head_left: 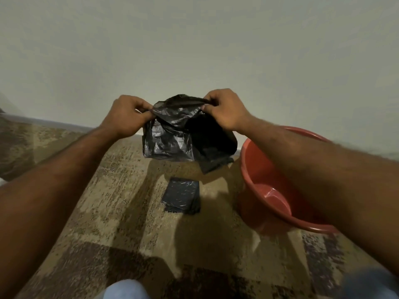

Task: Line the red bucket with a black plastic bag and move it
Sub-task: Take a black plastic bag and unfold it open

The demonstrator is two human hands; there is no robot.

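A crumpled black plastic bag (183,134) hangs in the air in front of me, partly unfolded. My left hand (127,115) pinches its top left edge, and my right hand (224,110) pinches its top right edge. The red bucket (265,186) stands on the carpet at the right, below my right forearm, which hides part of its rim. Nothing is inside the bucket. The bag is to the left of the bucket and above it, not touching it.
A folded stack of black bags (182,195) lies on the patterned carpet (121,190) below the held bag. A plain wall (194,50) rises close behind. My knee in light blue cloth (125,290) shows at the bottom edge.
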